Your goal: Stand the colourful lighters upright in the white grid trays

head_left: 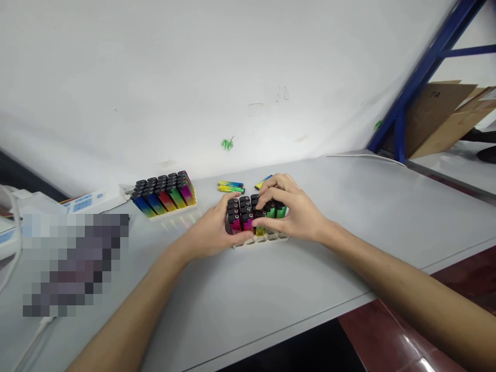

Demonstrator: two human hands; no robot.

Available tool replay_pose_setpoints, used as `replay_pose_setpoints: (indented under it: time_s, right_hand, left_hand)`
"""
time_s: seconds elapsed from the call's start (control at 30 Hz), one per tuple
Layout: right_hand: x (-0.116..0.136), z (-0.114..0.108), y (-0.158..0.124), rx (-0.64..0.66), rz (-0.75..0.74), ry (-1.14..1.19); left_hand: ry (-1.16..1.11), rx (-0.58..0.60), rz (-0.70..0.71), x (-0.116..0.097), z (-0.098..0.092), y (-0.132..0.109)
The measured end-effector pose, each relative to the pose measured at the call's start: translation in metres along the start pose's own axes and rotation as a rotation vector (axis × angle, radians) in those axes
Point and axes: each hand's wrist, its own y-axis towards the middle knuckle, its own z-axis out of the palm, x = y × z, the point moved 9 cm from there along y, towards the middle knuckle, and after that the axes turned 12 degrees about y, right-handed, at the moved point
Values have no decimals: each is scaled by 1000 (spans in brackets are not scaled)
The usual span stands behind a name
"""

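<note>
A white tray (267, 241) with round-ended slots holds upright lighters with black tops. Its front row of slots shows bare holes. My left hand (209, 230) curls round the left side of the group, thumb along the front beside the pink lighters (234, 225). From the right, my right hand (296, 209) has its thumb and fingers closed on a yellow lighter (260, 231) toward the front of the group. Green lighters (281, 211) stand partly hidden behind that hand. Whether the yellow lighter's base is seated in a slot is unclear.
Another tray of multicoloured lighters (166, 199) stands at the left by the wall. Two loose lighters (231, 187) and a blue-yellow one (263, 182) lie behind the group. A power strip (93, 201), cables and a pixelated item (77, 263) occupy the left side.
</note>
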Motion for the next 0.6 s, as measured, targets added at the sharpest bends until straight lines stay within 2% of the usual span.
replay_pose_setpoints:
  time_s: [0.2,0.3,0.4,0.5,0.6]
  right_hand:
    - [1,-14,2,-95,-5,7]
    - [-15,-30,3,-192,72,-43]
    - [-41,-44,1,-251,202,-119]
    - [-72,-47,-4,-186,362,-201]
    - [-98,-41,-12,-37,499,-314]
  left_hand:
    - [-42,6,3,3,4,0]
    - [-68,4,-11,4,5,0]
    - [-92,2,17,2,6,1]
    - [-116,-4,41,0,5,1]
    - [-140,0,39,-1,5,0]
